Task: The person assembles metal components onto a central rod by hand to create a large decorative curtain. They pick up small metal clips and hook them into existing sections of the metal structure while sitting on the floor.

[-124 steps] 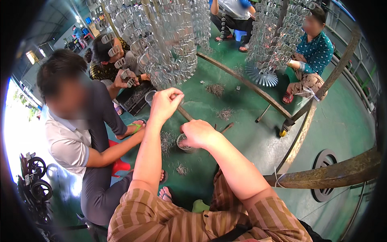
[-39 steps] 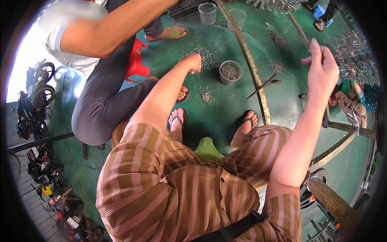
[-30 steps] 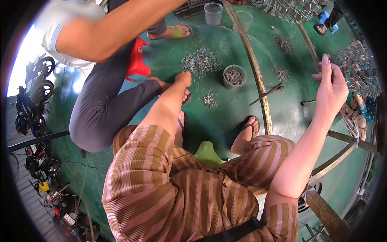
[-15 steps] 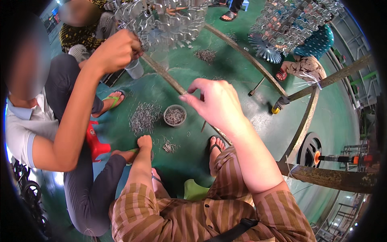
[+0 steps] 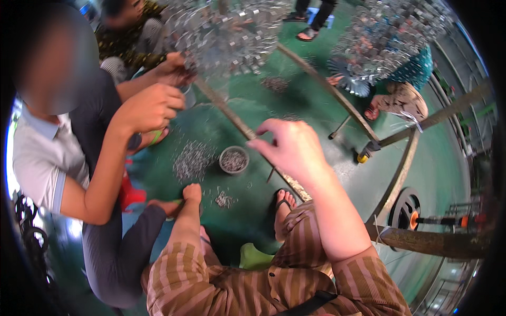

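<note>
My right hand [image 5: 292, 150] is raised in front of me above a slanted metal bar [image 5: 237, 121]. Its fingers are curled and slightly apart, and nothing shows between them. My left hand [image 5: 192, 194] reaches down to the green floor, next to a small heap of metal bits [image 5: 224, 200]; its fingers are hidden. A small round bowl [image 5: 233, 159] holding metal bits stands just beyond, and a bigger pile of bits [image 5: 192, 160] lies to its left. Clusters of shiny metal parts [image 5: 226, 31] hang overhead.
A co-worker in a white shirt crouches at my left, one hand [image 5: 153, 108] raised near the hanging cluster. Another person sits behind them, and a third [image 5: 403, 97] sits at the right under a second cluster [image 5: 390, 37]. A wheeled metal frame [image 5: 400, 158] runs along the right.
My right hand has left the hanging parts at my right and now hovers over the bar in front. My left hand stays at the floor. The view has swung upward.
</note>
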### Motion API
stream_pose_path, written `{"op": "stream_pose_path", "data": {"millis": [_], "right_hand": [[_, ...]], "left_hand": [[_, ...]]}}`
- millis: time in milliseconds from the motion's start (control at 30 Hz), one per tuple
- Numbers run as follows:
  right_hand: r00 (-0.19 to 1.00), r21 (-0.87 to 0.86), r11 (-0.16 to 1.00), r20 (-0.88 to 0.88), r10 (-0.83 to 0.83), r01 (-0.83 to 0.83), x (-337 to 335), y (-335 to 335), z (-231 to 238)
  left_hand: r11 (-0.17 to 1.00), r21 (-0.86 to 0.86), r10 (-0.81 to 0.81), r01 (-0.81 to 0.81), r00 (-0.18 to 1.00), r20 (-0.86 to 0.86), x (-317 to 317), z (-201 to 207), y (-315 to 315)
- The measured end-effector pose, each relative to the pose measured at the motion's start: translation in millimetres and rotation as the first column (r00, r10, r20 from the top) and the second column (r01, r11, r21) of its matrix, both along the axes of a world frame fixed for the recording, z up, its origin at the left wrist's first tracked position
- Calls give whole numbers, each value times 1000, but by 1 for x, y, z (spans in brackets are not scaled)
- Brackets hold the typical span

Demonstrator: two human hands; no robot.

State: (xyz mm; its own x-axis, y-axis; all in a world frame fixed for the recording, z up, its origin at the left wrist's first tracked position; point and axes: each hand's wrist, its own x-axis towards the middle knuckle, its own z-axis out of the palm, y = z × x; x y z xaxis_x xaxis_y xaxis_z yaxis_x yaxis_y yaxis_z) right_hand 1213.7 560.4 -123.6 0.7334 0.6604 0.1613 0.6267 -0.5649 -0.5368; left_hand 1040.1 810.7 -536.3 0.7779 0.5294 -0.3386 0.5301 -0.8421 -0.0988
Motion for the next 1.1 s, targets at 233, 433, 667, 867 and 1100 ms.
{"op": "stream_pose_path", "data": {"millis": [233, 433, 667, 867, 1100], "right_hand": [[986, 2, 988, -74, -153, 153, -1, -4, -1], [996, 41, 996, -36, -79, 81, 6, -3, -4], [998, -88, 994, 29, -59, 62, 9, 6, 2], [997, -158, 984, 13, -75, 76, 7, -5, 3], [998, -66, 995, 10, -68, 69, 2, 5, 6]], "left_hand": [[921, -84, 386, -379, 920, 76, -4, 20, 27], [944, -99, 329, -314, 903, 275, -19, 7, 23], [923, -271, 355, -273, 878, 321, 19, 31, -24], [923, -303, 339, -237, 874, 348, 46, 47, -50], [933, -355, -154, 53, 953, -262, 40, 76, 19]]}}
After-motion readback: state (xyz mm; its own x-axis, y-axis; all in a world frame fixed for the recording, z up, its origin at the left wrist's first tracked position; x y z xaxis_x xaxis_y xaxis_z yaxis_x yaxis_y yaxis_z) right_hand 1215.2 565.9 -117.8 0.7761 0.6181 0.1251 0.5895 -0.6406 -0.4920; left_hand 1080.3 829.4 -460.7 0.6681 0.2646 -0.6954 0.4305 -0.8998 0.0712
